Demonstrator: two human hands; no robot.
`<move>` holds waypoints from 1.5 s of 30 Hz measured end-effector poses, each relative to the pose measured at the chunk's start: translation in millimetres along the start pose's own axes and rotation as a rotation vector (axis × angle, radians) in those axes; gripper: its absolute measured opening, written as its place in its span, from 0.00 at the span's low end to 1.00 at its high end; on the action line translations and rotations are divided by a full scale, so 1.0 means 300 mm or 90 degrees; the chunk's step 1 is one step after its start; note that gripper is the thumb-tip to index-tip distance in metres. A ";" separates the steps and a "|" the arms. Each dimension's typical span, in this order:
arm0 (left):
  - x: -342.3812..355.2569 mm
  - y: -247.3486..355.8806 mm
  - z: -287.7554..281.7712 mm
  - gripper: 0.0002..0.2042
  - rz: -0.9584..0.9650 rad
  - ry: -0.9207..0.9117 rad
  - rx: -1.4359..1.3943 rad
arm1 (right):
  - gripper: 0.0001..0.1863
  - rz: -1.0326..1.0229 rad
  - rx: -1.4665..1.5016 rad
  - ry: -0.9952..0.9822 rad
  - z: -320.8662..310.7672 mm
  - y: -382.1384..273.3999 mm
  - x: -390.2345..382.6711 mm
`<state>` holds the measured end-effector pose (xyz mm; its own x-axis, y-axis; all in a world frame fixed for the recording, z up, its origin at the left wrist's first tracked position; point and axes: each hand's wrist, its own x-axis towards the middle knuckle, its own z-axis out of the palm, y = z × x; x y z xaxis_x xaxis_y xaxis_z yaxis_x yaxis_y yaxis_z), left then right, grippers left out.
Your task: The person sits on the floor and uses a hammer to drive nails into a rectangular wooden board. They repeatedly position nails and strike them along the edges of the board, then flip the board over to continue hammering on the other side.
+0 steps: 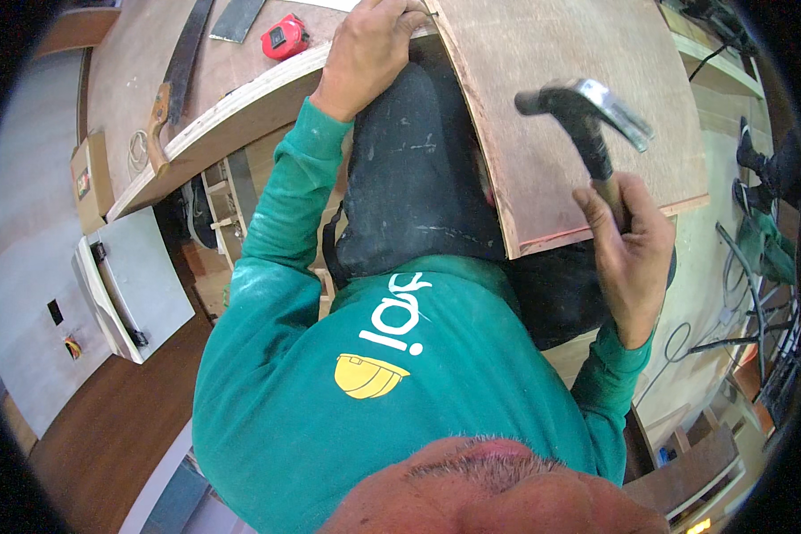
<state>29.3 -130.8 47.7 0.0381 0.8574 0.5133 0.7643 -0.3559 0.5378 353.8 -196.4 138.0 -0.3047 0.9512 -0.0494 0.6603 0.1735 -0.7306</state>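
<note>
My right hand (634,254) is wrapped round the handle of a claw hammer (587,133). Its dark, shiny head is raised above a thin plywood panel (596,53), slightly blurred. The panel lies partly across my lap, a wood strip along its left edge. At that edge's far end my left hand (369,53) is closed in a pinch. A tiny dark piece, which looks like a nail, shows at its fingertips, partly cut off by the top of the picture.
A plywood workbench (231,111) on the left holds a red tape measure (285,37) and a handsaw (165,116). A cardboard box (91,182) and a white cabinet door (147,276) stand farther left. Black cables (748,303) and another person's shoe (749,147) are at right.
</note>
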 end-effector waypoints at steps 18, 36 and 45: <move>-0.010 -0.032 0.016 0.06 -0.058 0.013 -0.077 | 0.10 -0.069 -0.002 0.004 0.041 -0.016 0.165; -0.006 -0.025 0.007 0.07 -0.103 -0.022 -0.105 | 0.12 -0.144 -0.064 0.002 0.082 -0.020 0.288; -0.007 -0.037 0.013 0.06 -0.090 -0.015 -0.114 | 0.13 -0.164 -0.069 -0.011 0.113 -0.036 0.309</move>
<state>23.2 -127.4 38.1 -0.0449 0.9109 0.4103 0.6367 -0.2904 0.7144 295.2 -118.7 118.1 -0.4828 0.8680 0.1157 0.6294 0.4358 -0.6433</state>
